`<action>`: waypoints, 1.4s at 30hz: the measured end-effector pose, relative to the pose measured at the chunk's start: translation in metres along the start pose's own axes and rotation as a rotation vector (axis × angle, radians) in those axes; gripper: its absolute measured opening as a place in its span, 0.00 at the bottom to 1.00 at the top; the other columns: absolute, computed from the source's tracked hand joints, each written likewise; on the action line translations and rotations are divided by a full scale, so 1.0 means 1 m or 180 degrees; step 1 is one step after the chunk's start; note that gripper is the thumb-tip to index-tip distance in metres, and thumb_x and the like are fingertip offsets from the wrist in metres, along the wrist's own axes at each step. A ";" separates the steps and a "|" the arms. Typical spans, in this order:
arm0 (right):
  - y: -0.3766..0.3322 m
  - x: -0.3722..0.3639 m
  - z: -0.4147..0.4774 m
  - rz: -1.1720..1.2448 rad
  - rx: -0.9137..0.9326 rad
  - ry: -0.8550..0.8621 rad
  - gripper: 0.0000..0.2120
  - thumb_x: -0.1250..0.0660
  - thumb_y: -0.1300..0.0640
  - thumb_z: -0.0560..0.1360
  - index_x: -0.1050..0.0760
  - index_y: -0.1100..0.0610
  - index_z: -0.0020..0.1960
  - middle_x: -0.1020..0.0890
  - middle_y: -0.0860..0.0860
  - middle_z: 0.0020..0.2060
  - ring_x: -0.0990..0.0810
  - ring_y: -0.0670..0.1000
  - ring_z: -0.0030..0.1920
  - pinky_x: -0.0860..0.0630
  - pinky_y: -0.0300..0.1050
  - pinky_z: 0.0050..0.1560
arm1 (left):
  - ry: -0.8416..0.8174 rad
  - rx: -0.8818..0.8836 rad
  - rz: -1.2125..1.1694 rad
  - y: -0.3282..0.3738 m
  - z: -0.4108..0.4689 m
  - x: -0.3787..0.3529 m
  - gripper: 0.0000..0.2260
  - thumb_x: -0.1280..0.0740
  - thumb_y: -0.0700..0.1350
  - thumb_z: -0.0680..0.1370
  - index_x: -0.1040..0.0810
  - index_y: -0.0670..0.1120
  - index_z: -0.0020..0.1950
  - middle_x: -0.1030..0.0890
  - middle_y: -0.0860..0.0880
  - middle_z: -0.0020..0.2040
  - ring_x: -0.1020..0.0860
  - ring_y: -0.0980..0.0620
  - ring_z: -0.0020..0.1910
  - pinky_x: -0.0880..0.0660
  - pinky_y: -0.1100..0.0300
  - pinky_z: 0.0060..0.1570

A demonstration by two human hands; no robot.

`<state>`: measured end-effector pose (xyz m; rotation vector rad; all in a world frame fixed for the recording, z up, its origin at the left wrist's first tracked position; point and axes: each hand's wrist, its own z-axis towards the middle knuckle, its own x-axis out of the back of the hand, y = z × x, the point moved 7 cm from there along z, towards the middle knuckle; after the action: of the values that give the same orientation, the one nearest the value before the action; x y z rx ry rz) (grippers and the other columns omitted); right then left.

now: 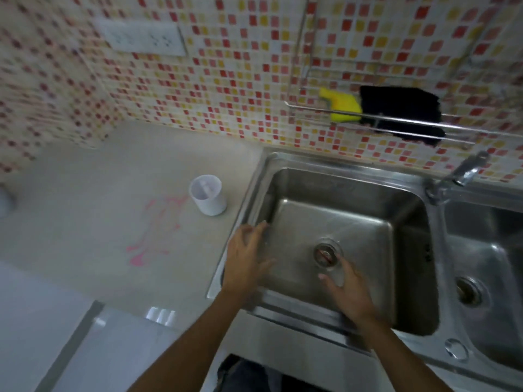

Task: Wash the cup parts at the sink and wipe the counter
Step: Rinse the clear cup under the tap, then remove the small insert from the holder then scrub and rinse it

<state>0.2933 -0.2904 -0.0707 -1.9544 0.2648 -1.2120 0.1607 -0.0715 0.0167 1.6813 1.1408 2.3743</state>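
Note:
A white cup [208,194] stands upright on the pale counter [85,222], just left of the steel sink [334,188]; something white shows inside it. A pink smear [154,230] marks the counter to the cup's left. My left hand [246,258] hovers over the sink's left rim, fingers spread and blurred, holding nothing. My right hand [346,292] is over the basin near the drain [325,254], fingers apart and empty. A yellow sponge [341,106] and a black cloth [402,114] sit on a wall rail above the sink.
A faucet [458,176] rises at the sink's back right, between the left basin and a second basin [486,267]. A socket plate [144,38] is on the mosaic tile wall. The metal rail [311,108] juts out above the sink's back edge.

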 end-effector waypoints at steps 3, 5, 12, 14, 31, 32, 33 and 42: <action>-0.069 -0.025 0.030 0.0088 0.0393 -0.0011 0.32 0.26 0.47 0.69 0.32 0.56 0.69 0.25 0.54 0.64 0.26 0.54 0.64 0.34 0.42 0.65 | 0.0448 0.0446 -0.0311 -0.045 0.002 0.046 0.37 0.22 0.51 0.65 0.34 0.50 0.70 0.31 0.47 0.64 0.29 0.49 0.58 0.28 0.57 0.58; -0.114 -0.043 0.051 0.0122 0.0559 -0.0039 0.33 0.26 0.50 0.70 0.34 0.58 0.71 0.27 0.55 0.67 0.29 0.54 0.67 0.37 0.42 0.67 | 0.0592 0.0634 -0.0334 -0.071 0.003 0.068 0.38 0.21 0.53 0.64 0.34 0.48 0.70 0.30 0.49 0.62 0.33 0.53 0.56 0.31 0.59 0.57; -0.206 -0.102 0.097 0.0203 0.0799 -0.0311 0.34 0.30 0.47 0.73 0.39 0.54 0.74 0.32 0.54 0.72 0.34 0.54 0.71 0.35 0.54 0.70 | 0.0382 0.0914 -0.0743 -0.145 0.017 0.088 0.40 0.20 0.52 0.62 0.34 0.47 0.69 0.30 0.48 0.64 0.30 0.49 0.62 0.30 0.57 0.58; -0.217 -0.116 0.102 0.0175 0.0809 -0.0376 0.34 0.30 0.48 0.73 0.40 0.54 0.74 0.32 0.53 0.72 0.34 0.53 0.71 0.35 0.53 0.71 | 0.0327 0.0929 -0.0869 -0.157 0.016 0.088 0.40 0.20 0.52 0.62 0.35 0.49 0.69 0.30 0.50 0.64 0.29 0.51 0.62 0.29 0.58 0.58; -0.280 -0.156 0.133 0.0501 0.0929 -0.0883 0.47 0.23 0.38 0.61 0.40 0.49 0.74 0.28 0.47 0.69 0.29 0.49 0.67 0.30 0.52 0.68 | 0.0325 -0.0040 -0.0099 -0.135 0.119 0.131 0.16 0.39 0.52 0.77 0.20 0.43 0.56 0.19 0.44 0.51 0.24 0.45 0.49 0.30 0.56 0.53; -0.280 -0.155 0.132 0.0530 0.0942 -0.0825 0.44 0.22 0.40 0.62 0.38 0.47 0.72 0.26 0.46 0.66 0.26 0.48 0.64 0.28 0.49 0.65 | 0.0170 -0.0035 0.0037 -0.134 0.127 0.124 0.14 0.35 0.51 0.75 0.20 0.43 0.55 0.18 0.43 0.50 0.23 0.44 0.48 0.29 0.53 0.51; -0.282 -0.153 0.129 0.0557 0.0956 -0.0769 0.42 0.22 0.42 0.62 0.38 0.45 0.70 0.24 0.44 0.63 0.25 0.47 0.62 0.26 0.46 0.63 | 0.0054 -0.0037 0.0178 -0.132 0.133 0.119 0.13 0.32 0.49 0.74 0.19 0.43 0.53 0.18 0.43 0.48 0.23 0.43 0.46 0.27 0.53 0.48; -0.285 -0.153 0.120 0.0623 0.0694 -0.0675 0.43 0.21 0.46 0.64 0.40 0.45 0.71 0.26 0.47 0.65 0.26 0.49 0.64 0.28 0.42 0.61 | 0.0355 -0.0299 0.0073 -0.111 0.154 0.130 0.07 0.34 0.42 0.71 0.17 0.40 0.39 0.17 0.42 0.35 0.20 0.45 0.32 0.29 0.60 0.40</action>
<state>0.2497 0.0426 0.0081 -1.8028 0.1997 -0.8625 0.1905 0.1469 0.0838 1.5602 1.0111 2.5212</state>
